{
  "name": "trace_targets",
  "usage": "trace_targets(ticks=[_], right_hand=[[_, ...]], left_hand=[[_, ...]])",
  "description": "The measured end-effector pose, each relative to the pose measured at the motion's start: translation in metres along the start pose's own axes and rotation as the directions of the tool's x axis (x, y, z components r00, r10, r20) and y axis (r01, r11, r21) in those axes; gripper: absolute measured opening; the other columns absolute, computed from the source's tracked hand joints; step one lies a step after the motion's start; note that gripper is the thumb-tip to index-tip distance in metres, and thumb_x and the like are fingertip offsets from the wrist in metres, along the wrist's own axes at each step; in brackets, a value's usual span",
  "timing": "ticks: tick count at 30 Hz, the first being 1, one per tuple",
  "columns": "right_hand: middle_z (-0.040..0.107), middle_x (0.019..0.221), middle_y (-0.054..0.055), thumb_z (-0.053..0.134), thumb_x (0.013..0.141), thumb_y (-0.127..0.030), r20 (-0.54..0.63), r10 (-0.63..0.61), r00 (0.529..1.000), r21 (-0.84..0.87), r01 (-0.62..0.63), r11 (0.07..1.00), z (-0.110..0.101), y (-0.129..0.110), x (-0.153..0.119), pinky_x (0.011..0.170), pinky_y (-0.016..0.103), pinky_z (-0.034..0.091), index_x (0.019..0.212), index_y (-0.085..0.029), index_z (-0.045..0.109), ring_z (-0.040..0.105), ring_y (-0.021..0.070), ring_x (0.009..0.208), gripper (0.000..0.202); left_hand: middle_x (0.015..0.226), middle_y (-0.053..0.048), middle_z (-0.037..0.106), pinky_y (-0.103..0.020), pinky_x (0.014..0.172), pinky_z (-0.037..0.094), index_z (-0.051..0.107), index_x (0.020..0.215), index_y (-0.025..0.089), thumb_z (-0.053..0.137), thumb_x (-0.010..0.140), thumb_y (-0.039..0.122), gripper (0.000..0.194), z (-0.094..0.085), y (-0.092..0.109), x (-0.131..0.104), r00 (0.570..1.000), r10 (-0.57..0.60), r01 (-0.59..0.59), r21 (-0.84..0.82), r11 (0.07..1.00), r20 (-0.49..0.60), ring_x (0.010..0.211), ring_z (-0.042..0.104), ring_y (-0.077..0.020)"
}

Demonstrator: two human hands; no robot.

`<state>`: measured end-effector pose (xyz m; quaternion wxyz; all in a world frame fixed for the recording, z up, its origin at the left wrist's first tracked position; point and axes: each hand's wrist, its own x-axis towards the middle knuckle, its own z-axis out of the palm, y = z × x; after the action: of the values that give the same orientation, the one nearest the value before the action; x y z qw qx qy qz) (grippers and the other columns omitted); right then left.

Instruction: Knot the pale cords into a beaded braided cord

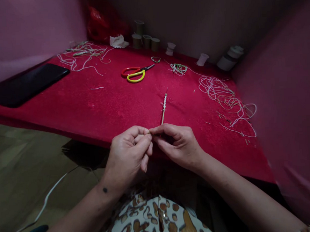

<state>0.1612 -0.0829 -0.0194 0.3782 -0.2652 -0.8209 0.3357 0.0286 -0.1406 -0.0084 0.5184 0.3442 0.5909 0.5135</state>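
A thin braided cord [164,106] runs from a small pin on the red cloth [112,104] down towards my hands, pale and knotted at its far part. Its near end disappears behind my right hand [179,142], whose thumb and index finger are pinched together. My left hand [132,147] meets it fingertip to fingertip, also in a pinch at the table's front edge. Something small and brownish shows between the fingertips, too small to make out. Scissors [135,75] with one red and one yellow handle lie beyond the cord.
A black phone [28,83] lies at the left. Loose threads [84,55] sit at the back left, more tangled thread [222,92] at the right. Several spools [147,42], a white bottle [230,58] and a red plastic bag [104,24] stand along the back.
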Motion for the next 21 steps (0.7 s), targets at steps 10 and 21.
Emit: trace_targets(ticks=[10,21], right_hand=[[0.07,0.07,0.005,0.056,0.083,-0.014,0.088,0.044,0.995,-0.305,-0.015,0.952,-0.007,-0.014,0.007,0.055,0.021,0.046,0.078,-0.013,0.068,0.064,0.0127,0.058,0.013],[0.066,0.063,0.007,0.052,0.084,-0.012,0.112,-0.1,0.989,-0.574,0.147,0.805,-0.002,-0.005,0.001,0.05,0.026,0.042,0.072,-0.011,0.064,0.062,0.0169,0.053,0.018]], left_hand=[[0.044,0.008,0.047,-0.018,0.037,0.03,0.055,0.074,0.018,0.051,0.081,0.023,0.009,0.002,-0.013,0.0,0.983,0.182,-0.174,0.271,0.947,-0.004,0.038,0.04,-0.0067],[0.043,0.007,0.048,-0.019,0.037,0.029,0.057,0.071,0.02,0.05,0.08,0.021,0.012,-0.002,-0.013,0.002,0.981,0.186,-0.192,0.325,0.926,0.05,0.037,0.042,-0.008]])
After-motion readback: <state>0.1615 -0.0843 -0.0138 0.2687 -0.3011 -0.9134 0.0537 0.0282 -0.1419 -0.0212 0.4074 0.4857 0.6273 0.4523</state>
